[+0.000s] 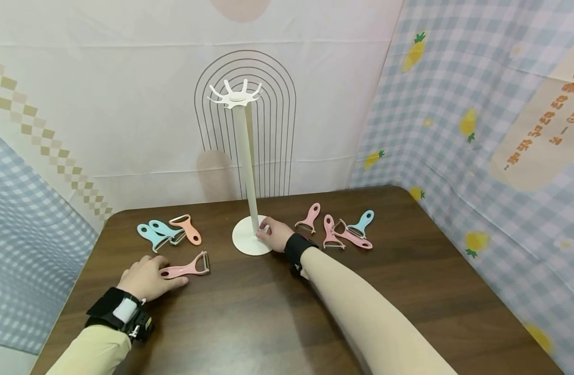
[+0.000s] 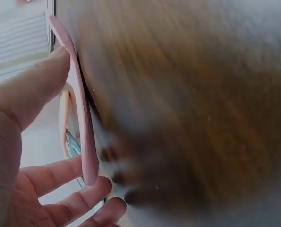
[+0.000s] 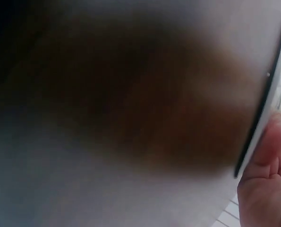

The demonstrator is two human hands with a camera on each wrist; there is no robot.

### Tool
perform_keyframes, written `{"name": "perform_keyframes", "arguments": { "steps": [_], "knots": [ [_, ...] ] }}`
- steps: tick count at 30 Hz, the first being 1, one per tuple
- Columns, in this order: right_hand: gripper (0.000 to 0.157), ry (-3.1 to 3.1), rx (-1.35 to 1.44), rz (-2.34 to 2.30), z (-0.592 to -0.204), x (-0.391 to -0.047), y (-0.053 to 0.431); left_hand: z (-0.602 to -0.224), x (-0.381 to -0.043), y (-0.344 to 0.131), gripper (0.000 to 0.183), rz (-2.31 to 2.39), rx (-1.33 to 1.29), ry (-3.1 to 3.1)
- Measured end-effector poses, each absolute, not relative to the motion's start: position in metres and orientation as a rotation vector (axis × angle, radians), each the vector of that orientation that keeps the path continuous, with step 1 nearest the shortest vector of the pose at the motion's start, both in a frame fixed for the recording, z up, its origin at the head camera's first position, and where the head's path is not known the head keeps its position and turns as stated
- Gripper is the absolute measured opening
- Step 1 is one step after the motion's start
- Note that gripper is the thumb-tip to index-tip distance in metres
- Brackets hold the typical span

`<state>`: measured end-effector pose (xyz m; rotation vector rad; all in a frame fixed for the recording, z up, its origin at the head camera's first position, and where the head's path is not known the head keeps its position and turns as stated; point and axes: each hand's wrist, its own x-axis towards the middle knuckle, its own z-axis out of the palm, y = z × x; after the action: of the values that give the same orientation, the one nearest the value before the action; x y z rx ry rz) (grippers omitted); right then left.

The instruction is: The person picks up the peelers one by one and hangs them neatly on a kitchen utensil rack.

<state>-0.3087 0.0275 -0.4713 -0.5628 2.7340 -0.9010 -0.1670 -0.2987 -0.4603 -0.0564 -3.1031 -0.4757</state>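
Note:
A pink peeler lies on the table with its blade end pointing right. Around its handle end is my left hand, thumb on the near side and fingers on the far side, spread apart. In the left wrist view the thumb overlaps the pink handle, and the fingertips lie by its end. A white stand rises upright from a round base, with a ring of curved hooks on top. At the foot of its pole, my right hand holds it between thumb and fingers. The right wrist view shows the base edge-on.
Left of the stand lie two blue peelers and an orange peeler. On the right are several pink peelers and a blue peeler, partly overlapping. Patterned cloth hangs behind the brown table.

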Motion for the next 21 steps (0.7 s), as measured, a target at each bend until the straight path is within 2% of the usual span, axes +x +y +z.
{"name": "perform_keyframes", "arguments": {
  "steps": [9,15,21],
  "knots": [
    [0.020,2.713,-0.565,-0.895,-0.474,-0.312,0.023,-0.455,-0.172,-0.306,0.067,-0.603,0.012,-3.170],
    [0.020,2.683,-0.546,-0.881,-0.470,-0.311,0.021,-0.455,-0.173,-0.306,0.050,-0.667,0.025,-3.211],
    [0.022,2.672,-0.550,-0.913,-0.465,-0.305,0.023,-0.457,-0.175,-0.306,0.045,-0.691,-0.001,-3.218]
  ]
}}
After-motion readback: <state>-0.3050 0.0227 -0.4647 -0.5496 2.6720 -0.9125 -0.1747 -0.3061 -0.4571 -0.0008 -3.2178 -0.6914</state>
